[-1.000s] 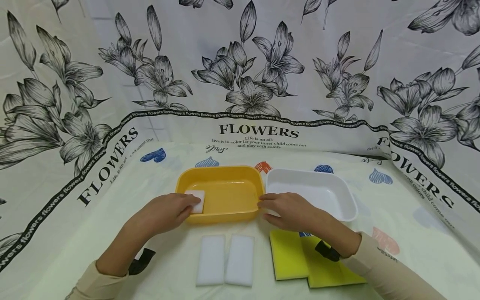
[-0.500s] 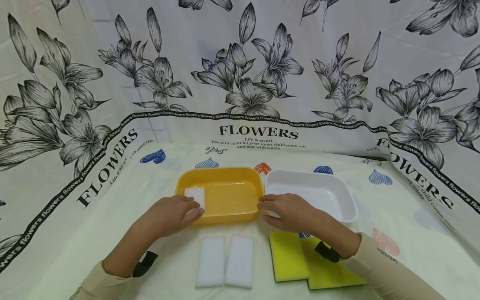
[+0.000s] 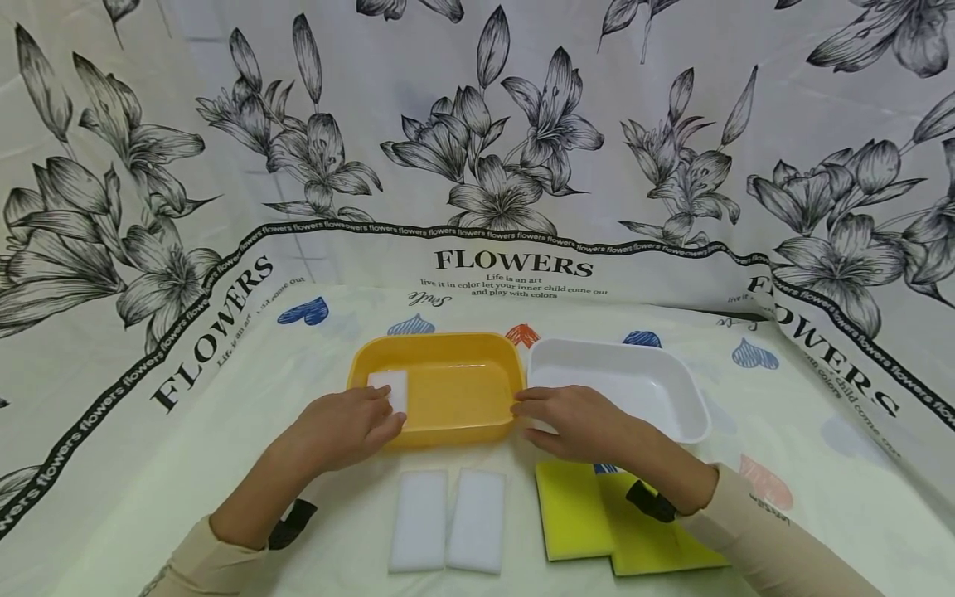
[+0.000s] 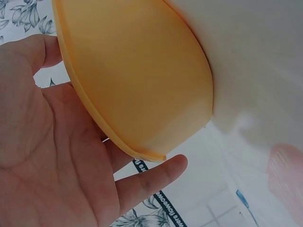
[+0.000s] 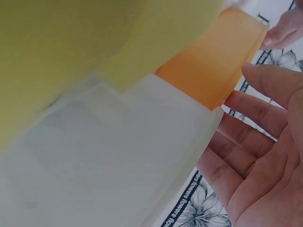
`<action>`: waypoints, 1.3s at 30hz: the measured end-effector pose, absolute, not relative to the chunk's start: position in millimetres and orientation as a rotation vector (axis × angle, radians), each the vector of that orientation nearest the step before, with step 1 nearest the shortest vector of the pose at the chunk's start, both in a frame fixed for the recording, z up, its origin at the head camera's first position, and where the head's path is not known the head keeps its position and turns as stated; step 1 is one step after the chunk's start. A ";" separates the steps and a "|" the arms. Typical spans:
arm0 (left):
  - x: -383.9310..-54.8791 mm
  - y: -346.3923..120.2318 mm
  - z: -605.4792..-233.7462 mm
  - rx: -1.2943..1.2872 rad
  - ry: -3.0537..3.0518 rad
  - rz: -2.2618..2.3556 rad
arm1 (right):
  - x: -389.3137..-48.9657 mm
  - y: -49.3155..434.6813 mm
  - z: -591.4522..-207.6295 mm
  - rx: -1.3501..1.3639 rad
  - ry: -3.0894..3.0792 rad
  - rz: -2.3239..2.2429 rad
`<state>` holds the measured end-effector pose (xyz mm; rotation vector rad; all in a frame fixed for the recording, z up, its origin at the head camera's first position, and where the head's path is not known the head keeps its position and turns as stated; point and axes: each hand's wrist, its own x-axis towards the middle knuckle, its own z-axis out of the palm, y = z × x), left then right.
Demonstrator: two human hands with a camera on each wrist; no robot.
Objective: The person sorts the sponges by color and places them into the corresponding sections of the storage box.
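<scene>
A small white sponge block (image 3: 398, 382) lies in the left end of the yellow plastic tub (image 3: 455, 434). My left hand (image 3: 346, 427) reaches over the tub's near left rim, and its fingertips rest on the block; the thumb stays near the front wall. In the left wrist view the palm is spread, with the little finger extended beside the rim. At the tub's right end, my right hand (image 3: 574, 421) touches the rim with its extended fingertips. That hand overlaps the white tub (image 3: 700, 419), and its palm and loosely straight fingers show in the right wrist view.
Two white sponge blocks (image 3: 419, 521) lie side by side in front of the yellow tub. Overlapping yellow sponge sheets (image 3: 574, 514) lie beneath the right forearm. The tubs stand close together on a patterned cloth, with a floral curtain (image 3: 515, 191) behind them.
My left hand has shifted slightly right and its thumb has drawn away from the sponge block. More of the block shows in the tub. The right hand holds its place.
</scene>
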<state>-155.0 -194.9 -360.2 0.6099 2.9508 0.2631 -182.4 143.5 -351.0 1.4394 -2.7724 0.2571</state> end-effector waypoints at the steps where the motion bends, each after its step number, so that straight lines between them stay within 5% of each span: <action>1: -154.7 -194.7 -360.0 0.609 2.949 0.257 | -182.3 143.5 -351.1 1.441 -2.773 0.260; 17: -147.0 -200.4 -355.2 0.695 2.933 0.299 | -181.9 143.9 -350.8 1.439 -2.766 0.278; 31: -116.2 -176.6 -343.8 1.226 3.199 0.362 | -182.5 144.4 -351.7 1.432 -2.775 0.288; 39: -87.1 -164.7 -351.3 1.289 3.103 0.475 | -181.8 143.1 -353.7 1.433 -2.773 0.305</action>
